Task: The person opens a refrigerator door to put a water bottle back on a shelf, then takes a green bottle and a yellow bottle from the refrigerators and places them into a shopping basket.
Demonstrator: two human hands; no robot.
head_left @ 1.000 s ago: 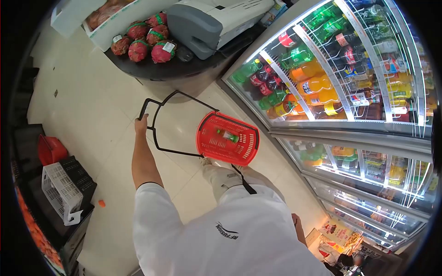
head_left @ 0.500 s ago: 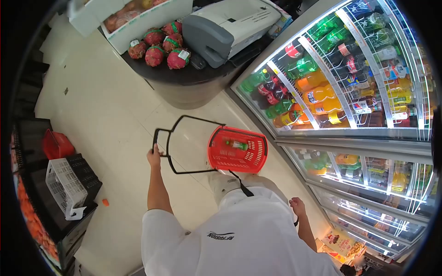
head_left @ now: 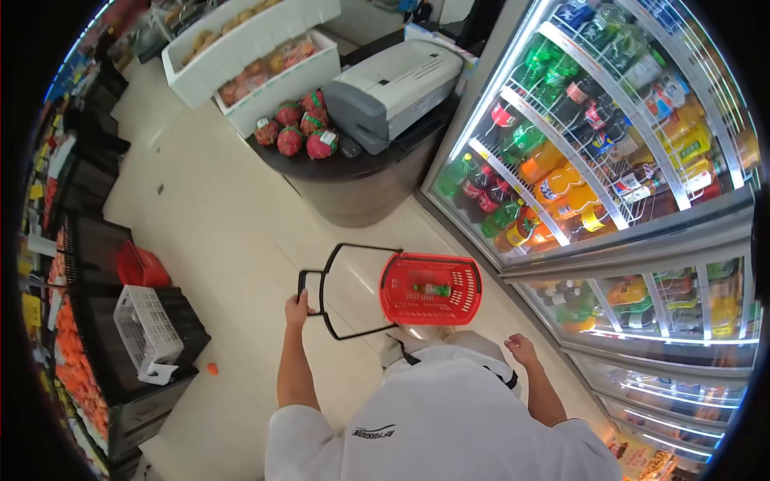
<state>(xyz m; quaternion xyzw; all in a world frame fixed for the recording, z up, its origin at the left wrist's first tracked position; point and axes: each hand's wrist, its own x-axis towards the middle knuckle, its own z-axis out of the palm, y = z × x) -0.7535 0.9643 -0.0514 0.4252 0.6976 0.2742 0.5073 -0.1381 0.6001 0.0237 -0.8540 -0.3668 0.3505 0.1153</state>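
Observation:
My left hand [head_left: 297, 306] is closed round the grip of a long black handle [head_left: 303, 282]. That handle joins a red perforated basket [head_left: 473, 280], which is in front of my body, right of my left hand. A small bottle with green parts [head_left: 435, 289] lies on its side inside the basket. My right hand [head_left: 520, 348] hangs to the right of my body with its fingers curled in and nothing visible in them. It is below and right of the basket, apart from it, near the glass-fronted fridges.
Lit drink fridges [head_left: 634, 244] line the right side. A rounded dark counter [head_left: 353, 167] holds dragon fruit [head_left: 290, 141], a grey-white machine [head_left: 393, 84] and white boxes [head_left: 277, 76]. At left are a grey crate [head_left: 148, 329], a red basket [head_left: 142, 265] and produce stands [head_left: 72, 353].
The view has shifted, so the basket, counter and left stands appear farther right and lower. My left hand still holds the handle; my right hand is still curled at my side.

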